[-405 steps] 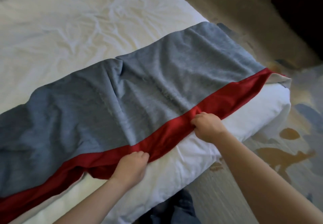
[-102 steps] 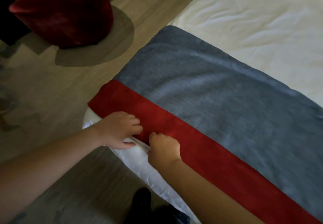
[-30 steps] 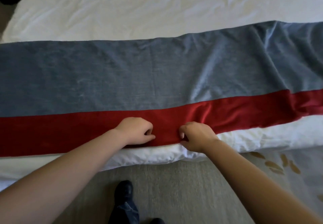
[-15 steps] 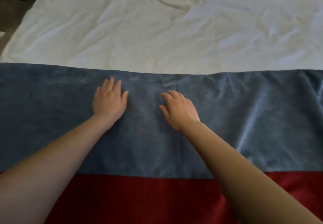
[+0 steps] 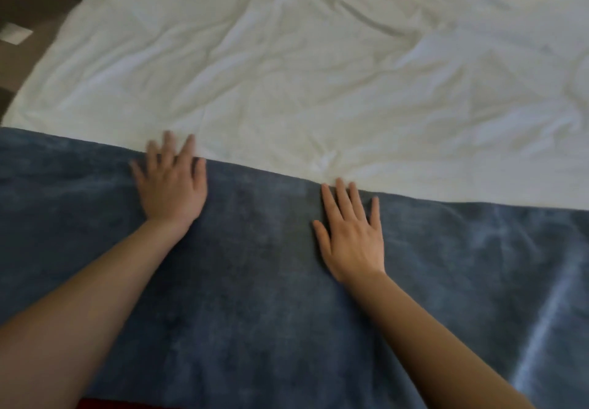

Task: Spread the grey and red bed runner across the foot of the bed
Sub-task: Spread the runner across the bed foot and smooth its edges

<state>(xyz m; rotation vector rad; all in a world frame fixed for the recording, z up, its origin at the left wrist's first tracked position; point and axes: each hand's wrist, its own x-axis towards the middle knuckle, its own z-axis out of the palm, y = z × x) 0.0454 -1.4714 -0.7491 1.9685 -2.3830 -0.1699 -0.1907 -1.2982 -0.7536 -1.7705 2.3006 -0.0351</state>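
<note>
The grey part of the bed runner lies flat across the lower half of the view, over the white bedding. Only a sliver of its red band shows at the bottom edge. My left hand lies flat on the grey cloth with its fingers spread, the fingertips reaching the runner's far edge. My right hand presses flat on the cloth too, its fingertips at the same far edge. Neither hand holds anything. Folds run through the runner at the right.
Wrinkled white bedding fills the upper part of the view. A strip of brown floor with a small white scrap shows at the upper left, beside the bed's left edge.
Both hands have slid forward over the grey cloth to its far edge and moved apart, with fingers spread wider. The view has moved forward, so the red band is almost out of sight.
</note>
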